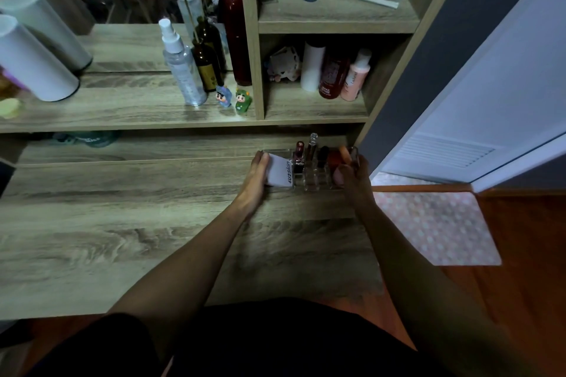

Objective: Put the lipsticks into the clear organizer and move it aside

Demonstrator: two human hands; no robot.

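A wood-grain desk fills most of the view, with a shelf unit rising behind it, and both bare forearms reach forward across the desk to its far right corner. Beyond the hands and to their left, on the raised shelf, stand two white cylinders, a clear spray bottle, a brown bottle and a tall dark red bottle; two small figurines sit in front of them. Straight beyond the hands, in a cubby, are a white bottle, a dark red bottle and a pink bottle. To the right of the right hand a pink dotted cloth lies off the desk edge. Between the two hands sits the clear organizer, its long axis running left to right, parallel to the desk's far edge — one hand at each short end. The left hand is wrapped around the left end, fingers curled over the far side and pressed against a white box lying in that end. The right hand grips the right end, thumb on the near face. The lipsticks stand upright in the compartments, tips pointing up — a dark red one, a clear-capped one, a black one and an orange one nearest the right hand.
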